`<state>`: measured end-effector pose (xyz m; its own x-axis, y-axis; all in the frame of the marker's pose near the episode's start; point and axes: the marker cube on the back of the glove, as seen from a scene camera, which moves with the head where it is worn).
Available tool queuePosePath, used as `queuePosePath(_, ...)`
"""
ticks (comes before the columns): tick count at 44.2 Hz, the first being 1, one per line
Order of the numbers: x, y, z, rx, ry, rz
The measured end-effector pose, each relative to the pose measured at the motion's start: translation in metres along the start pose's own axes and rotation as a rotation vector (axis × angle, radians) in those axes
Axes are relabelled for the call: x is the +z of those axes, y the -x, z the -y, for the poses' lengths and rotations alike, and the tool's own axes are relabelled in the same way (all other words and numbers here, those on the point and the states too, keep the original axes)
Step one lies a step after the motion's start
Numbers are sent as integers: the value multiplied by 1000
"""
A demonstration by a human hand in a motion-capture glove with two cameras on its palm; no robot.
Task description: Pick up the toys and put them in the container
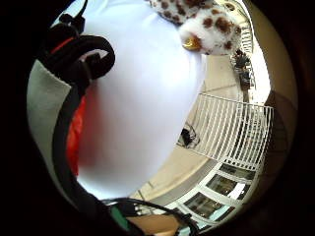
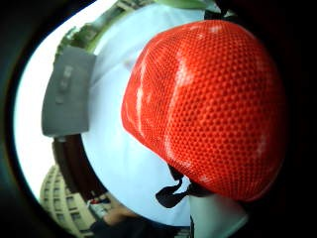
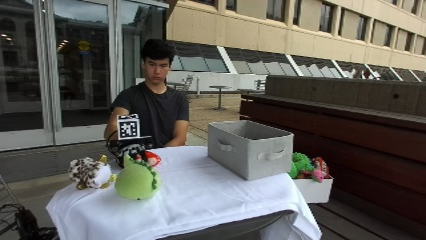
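A person seated at the far side of a white-draped bench (image 3: 200,200) holds the gloved right hand (image 3: 131,148) over a red mesh ball (image 2: 208,104), which fills the palm camera; whether the fingers are clenched round it cannot be told. A green plush toy (image 3: 137,181) and a spotted plush toy (image 3: 88,173) sit left; the grey container (image 3: 249,147) stands right.

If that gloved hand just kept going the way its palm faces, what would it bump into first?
Probably the red ball: it fills the thumb-side palm view, so it sits right against the hand, likely already held. Beyond it lies only the white tablecloth.
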<state>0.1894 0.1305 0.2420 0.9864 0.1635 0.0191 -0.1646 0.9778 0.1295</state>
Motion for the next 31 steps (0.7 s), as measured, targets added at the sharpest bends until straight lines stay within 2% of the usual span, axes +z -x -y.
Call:
queuePosePath(2,0,3,6,20,-47,15)
queuePosePath(9,-19,12,-18,-6,251,45)
queuePosePath(16,-40,24,2,9,381,77)
queuePosePath(22,-81,46,44,79,263,79)
queuePosePath(26,-111,63,79,42,101,70)
queuePosePath(31,-169,102,112,-27,90,64)
